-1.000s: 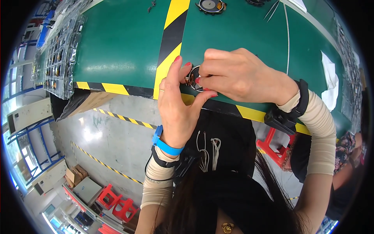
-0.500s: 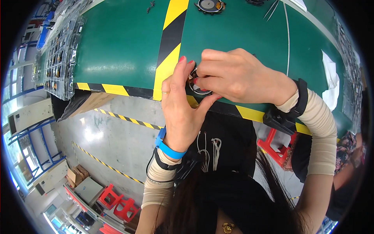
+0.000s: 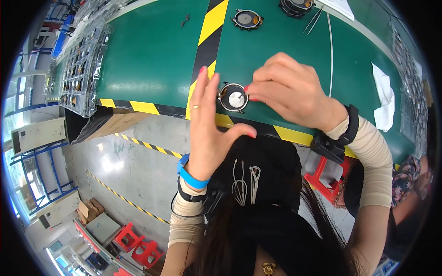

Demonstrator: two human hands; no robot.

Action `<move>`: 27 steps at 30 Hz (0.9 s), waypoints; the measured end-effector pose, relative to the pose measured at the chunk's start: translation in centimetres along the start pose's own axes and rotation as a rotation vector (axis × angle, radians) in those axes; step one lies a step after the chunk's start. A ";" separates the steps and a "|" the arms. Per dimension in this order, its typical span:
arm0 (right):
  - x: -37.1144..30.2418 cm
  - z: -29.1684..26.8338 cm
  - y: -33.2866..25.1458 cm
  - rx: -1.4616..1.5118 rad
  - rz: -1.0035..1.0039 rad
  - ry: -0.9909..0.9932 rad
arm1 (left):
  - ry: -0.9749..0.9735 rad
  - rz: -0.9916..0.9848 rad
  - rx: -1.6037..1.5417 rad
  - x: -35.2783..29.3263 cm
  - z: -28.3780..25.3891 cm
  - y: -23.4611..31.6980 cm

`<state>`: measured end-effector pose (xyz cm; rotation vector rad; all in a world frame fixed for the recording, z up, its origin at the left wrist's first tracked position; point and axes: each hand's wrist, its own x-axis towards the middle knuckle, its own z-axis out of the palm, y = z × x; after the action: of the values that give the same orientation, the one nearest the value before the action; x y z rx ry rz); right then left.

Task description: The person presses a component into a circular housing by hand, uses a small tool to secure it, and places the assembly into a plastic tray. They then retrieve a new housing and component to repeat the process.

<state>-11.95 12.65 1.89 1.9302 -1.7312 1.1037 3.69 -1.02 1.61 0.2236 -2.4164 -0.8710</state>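
Note:
A round watch case (image 3: 232,96) with a silver rim and a white disc inside lies on the green mat, near the striped front edge. Just left of it, my left hand (image 3: 205,122) is open, thumb and fingers spread apart, holding nothing. My right hand (image 3: 291,92) is at the case's right side, thumb and index finger pinched together by the rim. Whatever sits in that pinch, if anything, is hidden by the fingers.
Farther back lie another watch case (image 3: 247,19), several stacked cases (image 3: 296,7) and tweezers (image 3: 314,20). A white cord (image 3: 330,55) and white tissue (image 3: 383,96) are at right. Clear plastic trays (image 3: 82,73) line the left. A person's floral sleeve (image 3: 405,180) shows at far right.
My left hand has let go of the watch case and drawn left, its fingers opening. My right hand has shifted right, off the case's middle, so the case is now uncovered.

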 end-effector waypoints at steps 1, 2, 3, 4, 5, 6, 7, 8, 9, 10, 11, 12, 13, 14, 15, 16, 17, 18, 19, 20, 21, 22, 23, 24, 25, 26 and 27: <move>-0.1 -0.1 -0.3 -0.023 0.019 0.028 | 0.026 0.007 -0.028 -0.1 -0.4 0.1; -0.1 -0.2 -0.8 -0.026 0.012 0.033 | 0.053 0.011 -0.053 -0.4 -1.0 0.2; -0.1 -0.2 -1.5 -0.043 -0.021 0.041 | 0.079 0.015 -0.079 -0.6 -1.3 0.4; 0.0 -0.3 -2.2 -0.059 -0.056 0.048 | 0.086 0.020 -0.074 -0.8 -1.5 0.6; 0.1 -0.3 -2.7 -0.074 -0.092 0.055 | 0.052 -0.011 -0.160 -1.1 -1.6 0.6; 0.1 -0.3 -3.1 -0.075 -0.101 0.058 | 0.017 -0.041 -0.245 -1.4 -1.6 0.7; -0.2 -0.4 -3.4 -0.103 -0.117 0.047 | -0.020 -0.072 -0.333 -1.6 -1.6 0.8; -0.4 -0.6 -3.6 -0.130 -0.134 0.036 | -0.015 -0.068 -0.330 -1.8 -1.6 1.0; -0.5 -0.6 -3.7 -0.157 -0.152 0.025 | -0.023 -0.174 -0.431 -2.0 -1.6 1.2; -0.5 -0.6 -3.8 -0.159 -0.159 0.028 | -0.032 -0.281 -0.531 -2.1 -1.7 1.4; -0.4 -0.6 -3.9 -0.159 -0.153 0.023 | -0.040 -0.387 -0.631 -2.2 -1.8 1.4; -0.4 -0.6 -4.0 -0.160 -0.144 0.017 | -0.035 -0.382 -0.630 -2.3 -1.9 1.3; -0.4 -0.7 -4.0 -0.161 -0.136 0.011 | 0.002 -0.363 -0.555 -2.5 -1.9 1.0; -0.2 -1.0 -3.8 -0.162 -0.143 0.013 | 0.039 -0.343 -0.480 -2.7 -2.1 0.6; 0.1 -1.3 -3.4 -0.171 -0.086 0.063 | 0.076 -0.323 -0.403 -2.9 -2.2 0.3; 0.3 -1.6 -2.9 -0.180 -0.029 0.113 | 0.081 -0.319 -0.401 -3.1 -2.5 -0.1; 0.5 -1.8 -2.6 -0.189 0.028 0.164 | 0.113 -0.328 -0.385 -3.2 -2.9 -0.6; 0.3 -1.8 -2.4 -0.190 0.023 0.168 | 0.143 -0.337 -0.370 -3.2 -3.4 -1.1; 0.1 -1.5 -1.9 -0.154 0.080 0.151 | 0.173 -0.338 -0.359 -2.7 -3.8 -1.7; -0.2 -1.2 -1.4 -0.119 0.140 0.134 | 0.173 -0.326 -0.363 -1.9 -4.3 -2.3; -0.4 -0.9 -0.9 -0.087 0.202 0.115 | 0.154 -0.295 -0.287 -0.5 -4.5 -2.9; 0.0 -0.6 -0.7 -0.089 0.189 0.122 | 0.147 -0.265 -0.198 1.1 -5.4 -3.3; 0.0 -0.2 -0.7 -0.058 0.202 0.100 | 0.136 -0.240 -0.116 2.7 -5.7 -4.2; 0.2 -0.3 -1.4 -0.027 0.198 0.095 | 0.103 -0.185 -0.102 4.5 -6.4 -4.6; 0.3 -0.5 -1.9 0.002 0.194 0.090 | 0.068 -0.130 -0.088 6.8 -6.6 -5.1; 0.3 -0.5 -1.8 -0.009 0.185 0.097 | 0.010 -0.134 -0.104 9.3 -6.1 -6.4; 0.5 -0.3 -1.6 0.020 0.192 0.084 | -0.043 -0.141 -0.108 11.5 -5.9 -7.8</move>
<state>-10.53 12.89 2.83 1.7301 -1.8966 1.2541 -2.79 -14.03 5.59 0.3401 -2.4074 -1.0764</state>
